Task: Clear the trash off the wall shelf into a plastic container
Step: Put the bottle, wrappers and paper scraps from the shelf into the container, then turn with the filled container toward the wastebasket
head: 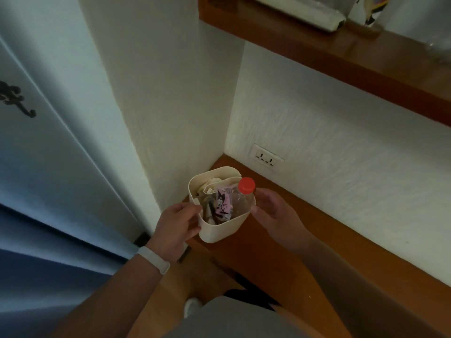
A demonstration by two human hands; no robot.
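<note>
I have the cream plastic container (220, 225) between both hands, held in the corner just above the lower wooden ledge (305, 240), below the wall shelf (341, 59). My left hand (175, 223) has its grip closed on the container's near-left rim, thumb hooked at the edge, while my right hand (275, 211) sits half-open with fingertips touching the right wall, steadying it rather than clamping it. Inside I see crumpled paper (212, 187), a pink printed wrapper (223, 203) and a clear bottle with a red cap (245, 196), whose neck stands up past the rim. That bottle is my main worry: it leans on the right edge, and if I tilt the container toward the wall it may well roll out and drop onto the ledge. The load looks top-heavy on that side (the left grip alone holds only the rim), so a quick swing could twist the container free. Objects remain on the wall shelf, blurred, and reaching up with the right hand would leave the container one-handed.
</note>
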